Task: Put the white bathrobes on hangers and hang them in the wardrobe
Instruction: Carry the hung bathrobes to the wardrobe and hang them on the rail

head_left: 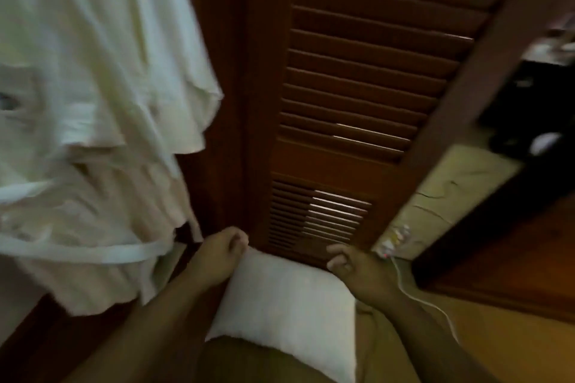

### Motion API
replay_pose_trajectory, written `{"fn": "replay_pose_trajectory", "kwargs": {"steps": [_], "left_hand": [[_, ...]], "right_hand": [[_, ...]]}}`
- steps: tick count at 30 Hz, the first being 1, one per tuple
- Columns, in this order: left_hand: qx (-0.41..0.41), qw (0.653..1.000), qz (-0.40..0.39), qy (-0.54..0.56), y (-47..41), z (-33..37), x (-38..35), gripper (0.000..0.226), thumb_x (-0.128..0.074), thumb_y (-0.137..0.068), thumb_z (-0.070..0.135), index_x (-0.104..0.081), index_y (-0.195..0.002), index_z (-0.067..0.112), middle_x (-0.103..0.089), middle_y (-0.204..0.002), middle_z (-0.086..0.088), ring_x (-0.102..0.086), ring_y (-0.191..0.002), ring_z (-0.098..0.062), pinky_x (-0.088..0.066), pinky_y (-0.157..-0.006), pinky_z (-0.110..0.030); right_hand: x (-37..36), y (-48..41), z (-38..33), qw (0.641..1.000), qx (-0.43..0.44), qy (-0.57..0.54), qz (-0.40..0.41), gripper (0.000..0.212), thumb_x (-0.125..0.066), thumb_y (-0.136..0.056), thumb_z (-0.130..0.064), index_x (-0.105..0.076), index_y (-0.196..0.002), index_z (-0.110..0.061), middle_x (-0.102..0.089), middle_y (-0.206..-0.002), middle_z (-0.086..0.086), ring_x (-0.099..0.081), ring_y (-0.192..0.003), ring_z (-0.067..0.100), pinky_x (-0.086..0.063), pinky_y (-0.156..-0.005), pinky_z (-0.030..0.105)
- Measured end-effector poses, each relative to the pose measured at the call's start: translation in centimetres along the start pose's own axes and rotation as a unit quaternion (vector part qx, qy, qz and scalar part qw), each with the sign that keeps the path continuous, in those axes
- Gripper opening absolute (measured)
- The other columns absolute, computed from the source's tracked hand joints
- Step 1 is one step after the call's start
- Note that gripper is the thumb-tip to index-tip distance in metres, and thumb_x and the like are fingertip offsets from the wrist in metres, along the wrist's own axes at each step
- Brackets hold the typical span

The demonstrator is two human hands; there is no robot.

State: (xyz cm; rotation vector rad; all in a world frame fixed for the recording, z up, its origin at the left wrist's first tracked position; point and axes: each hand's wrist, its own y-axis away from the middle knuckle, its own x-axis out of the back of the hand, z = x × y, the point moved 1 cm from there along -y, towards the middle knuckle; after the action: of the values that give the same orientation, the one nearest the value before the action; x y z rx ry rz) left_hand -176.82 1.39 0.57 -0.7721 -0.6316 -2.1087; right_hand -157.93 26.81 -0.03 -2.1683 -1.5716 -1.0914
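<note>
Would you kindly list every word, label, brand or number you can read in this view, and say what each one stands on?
None can be read.
The white bathrobes, the louvred wardrobe door and the white pillow show no print.
The small pale item at the door's foot bears coloured marks, too blurred to read.

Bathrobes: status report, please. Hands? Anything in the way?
Left hand and right hand curled at top edge of white pillow, grip unclear in blur. White bathrobes hang at left. Louvred door stands ahead.
</note>
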Motion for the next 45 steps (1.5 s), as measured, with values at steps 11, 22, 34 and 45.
{"fn": "replay_pose_trajectory", "kwargs": {"steps": [11, 22, 34, 45], "left_hand": [[-0.279, 0.902, -0.325, 0.055, 7.4, 32.1, -27.6, 0.014, -0.054, -0.097, 0.035, -0.066, -0.099, 0.028, -0.073, -0.093, 0.001, -0.067, -0.086, -0.012, -0.054, -0.080, -0.027], [-0.420, 0.712, -0.555, -0.096, 19.6, 45.5, -49.7, 0.010, -0.054, -0.099, 0.037, -0.063, -0.103, 0.036, -0.071, -0.093, 0.011, -0.067, -0.083, -0.006, -0.057, -0.074, -0.030], [-0.516, 0.501, -0.669, -0.190, 37.0, 56.4, -68.3, 0.013, -0.054, -0.101, 0.032, -0.065, -0.103, 0.025, -0.073, -0.091, 0.009, -0.069, -0.077, -0.008, -0.055, -0.071, -0.027], [-0.495, 0.384, -0.742, -0.237, 60.6, 53.2, -72.2, 0.018, -0.054, -0.101, 0.033, -0.067, -0.104, 0.021, -0.074, -0.095, 0.009, -0.070, -0.077, -0.006, -0.051, -0.066, -0.019]], "right_hand": [[16.1, 31.2, 21.3, 0.921, -0.252, -0.069, 0.289, 0.025, -0.056, -0.100, -0.036, -0.058, -0.125, -0.036, -0.065, -0.105, -0.012, -0.064, -0.095, 0.002, -0.053, -0.082, 0.027], [12.6, 54.4, 31.0, 0.723, -0.454, -0.208, 0.477, 0.014, -0.064, -0.096, -0.026, -0.067, -0.110, -0.026, -0.072, -0.090, -0.004, -0.070, -0.076, 0.003, -0.057, -0.078, 0.030], [9.6, 69.3, 32.4, 0.455, -0.531, -0.287, 0.654, 0.014, -0.060, -0.099, -0.028, -0.065, -0.111, -0.031, -0.072, -0.095, -0.005, -0.071, -0.084, 0.005, -0.054, -0.074, 0.029], [-1.4, 86.5, 27.3, 0.246, -0.599, -0.273, 0.711, 0.012, -0.059, -0.097, -0.022, -0.067, -0.102, -0.031, -0.073, -0.089, -0.007, -0.070, -0.079, 0.001, -0.057, -0.074, 0.036]]}}
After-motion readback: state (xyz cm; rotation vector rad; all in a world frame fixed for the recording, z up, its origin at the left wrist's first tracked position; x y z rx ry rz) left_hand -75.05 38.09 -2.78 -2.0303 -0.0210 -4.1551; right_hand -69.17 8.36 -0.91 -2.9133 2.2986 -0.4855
